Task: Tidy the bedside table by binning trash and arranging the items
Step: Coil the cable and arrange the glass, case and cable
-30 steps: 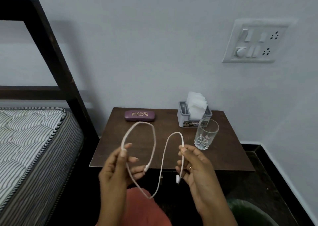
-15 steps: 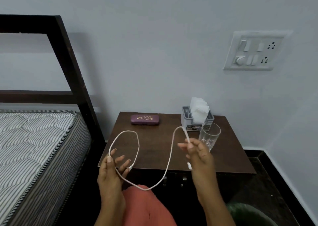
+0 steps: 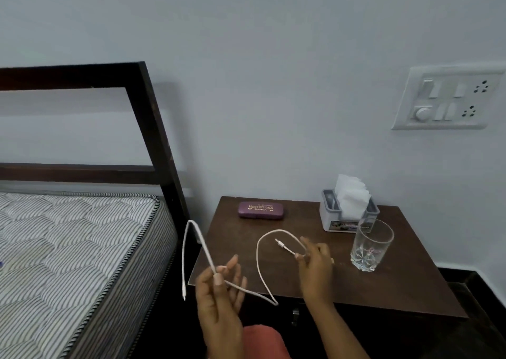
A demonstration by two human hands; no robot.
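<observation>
Held over bedside table [image 3: 383, 290] front edge, white charging cable [image 3: 257, 260] runs roughly 9-to-3: left hand [image 3: 219, 290] pinches mid-length, right hand [image 3: 315, 265] pinches near plug at 3 o'clock; loose end dangles 8 o'clock of left.

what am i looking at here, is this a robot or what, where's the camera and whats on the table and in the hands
There is no machine here. These are a person's two bare hands, seen from one wide-angle camera worn on the head, looking forward and down. All the pictures share that view.

The left hand and the right hand each pinch a white cable in their fingers, holding it over the brown bedside table.

On the table are a purple spectacle case, a tissue holder and a clear glass.

A striped mattress is to the left, and a switch panel is on the wall.
</observation>
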